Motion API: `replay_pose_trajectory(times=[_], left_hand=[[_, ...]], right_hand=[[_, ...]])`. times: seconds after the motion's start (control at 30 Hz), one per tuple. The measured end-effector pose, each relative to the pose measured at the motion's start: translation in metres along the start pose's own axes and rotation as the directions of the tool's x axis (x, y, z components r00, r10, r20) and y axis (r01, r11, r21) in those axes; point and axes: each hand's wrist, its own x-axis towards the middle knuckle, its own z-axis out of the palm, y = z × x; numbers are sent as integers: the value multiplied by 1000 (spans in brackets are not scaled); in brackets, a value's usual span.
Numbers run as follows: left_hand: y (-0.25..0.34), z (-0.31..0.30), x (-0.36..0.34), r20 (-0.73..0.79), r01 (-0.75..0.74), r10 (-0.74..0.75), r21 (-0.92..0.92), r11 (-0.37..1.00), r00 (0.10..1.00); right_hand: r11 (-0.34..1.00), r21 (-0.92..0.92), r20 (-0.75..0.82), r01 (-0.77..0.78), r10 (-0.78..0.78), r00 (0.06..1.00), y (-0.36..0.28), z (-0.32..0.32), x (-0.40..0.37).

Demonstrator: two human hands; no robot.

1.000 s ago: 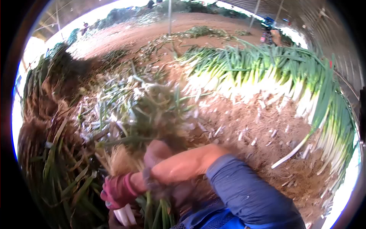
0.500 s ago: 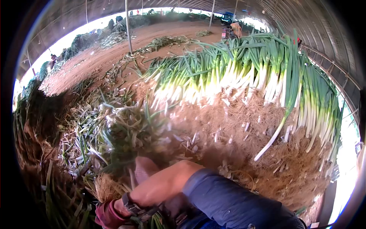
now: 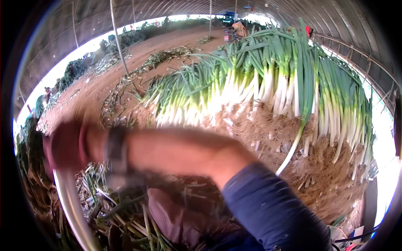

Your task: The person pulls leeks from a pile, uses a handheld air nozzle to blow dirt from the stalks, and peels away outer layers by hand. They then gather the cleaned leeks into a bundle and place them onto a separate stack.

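Our right hand point(image 3: 63, 146), gloved and blurred, reaches out to the left, clamped on 1 pale stalk point(image 3: 72, 205) that hangs over the trimmings point(image 3: 125, 217). Our left hand is out of view. The stacked green onions point(image 3: 284, 83) lie far right, well apart.

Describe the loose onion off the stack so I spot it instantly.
Start at the big stacked wall of green onions, white stems toward the brown heap of root trimmings. One white-stemmed onion lies alone on that heap, slanting down-left; every other onion sits packed in the wall.
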Motion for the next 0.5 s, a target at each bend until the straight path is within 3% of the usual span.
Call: replay_pose_trajectory(times=[0.07, 0.13, 0.17, 0.2, 0.23, 0.27, 0.33, 0.37, 0.4, 0.47, 0.5], left_hand=[[1, 10, 15, 20, -40, 40, -16, 999, 999], [1, 21, 21, 33, -91, 91, -17, 996, 995], [-1, 28, 21, 40, -92, 93, -34, 995, 995], [4, 36, 17, 68, 2, 8, -148, 989, 998], [6, 40, 15, 106, 100, -74, -258, 961, 992], [6, 37, 12, 99, 185, -169, -190, 964, 981], [4, 32, 3, 101, 257, -244, -157, 953, 965], [3, 33, -1, 98, 279, -266, -158, 947, 959], [1, 32, -4, 100, 293, -281, -153, 944, 955], [-2, 32, -8, 109, 322, -309, -146, 935, 945], [-2, 33, -9, 106, 332, -319, -144, 932, 942]], right_hand=[[958, -229, 130, -171, 205, 970, 78, -128, -41], [780, -391, 12, -489, 535, 845, 109, -251, -112], [639, -429, -93, -638, 671, 735, 110, -301, -152], [439, -461, -223, -771, 784, 579, 109, -339, -191], [496, -254, -326, -831, 765, 556, 107, -370, -254], [125, -393, -406, -911, 865, 294, 94, -388, -288], [4, -272, -545, -962, 824, 157, 84, -387, -399], [-224, -65, -575, -972, 805, -147, 81, -371, -443], [-439, 139, -552, -888, 710, -437, 78, -356, -486], [-647, 223, -523, -729, 552, -649, 64, -330, -513], [-646, 228, -519, -729, 552, -652, 75, -333, -535]])
